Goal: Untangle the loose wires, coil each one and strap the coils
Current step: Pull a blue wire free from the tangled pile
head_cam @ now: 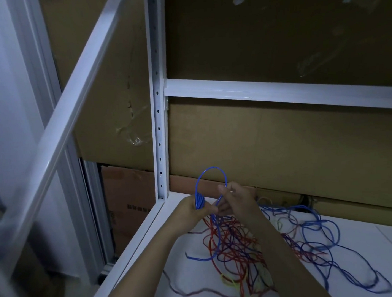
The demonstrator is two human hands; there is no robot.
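Note:
My left hand (193, 209) grips a bundle of blue wire loops, a partly wound blue coil (210, 170) that arches up above both hands. My right hand (235, 198) pinches the same blue wire just to the right of the left hand, fingers closed on the strand. Below the hands a tangle of red, blue and dark wires (239, 247) lies on the white shelf (196, 274). More loose blue wire (324, 234) spreads out to the right. A short yellow-green wire (227, 281) lies in the front part of the tangle.
A white perforated metal upright (158, 105) and a horizontal rail (278, 91) frame the shelf. Brown cardboard (280, 149) backs it. A diagonal white bar (76, 104) crosses at left. The shelf's left edge (136, 245) drops to the floor.

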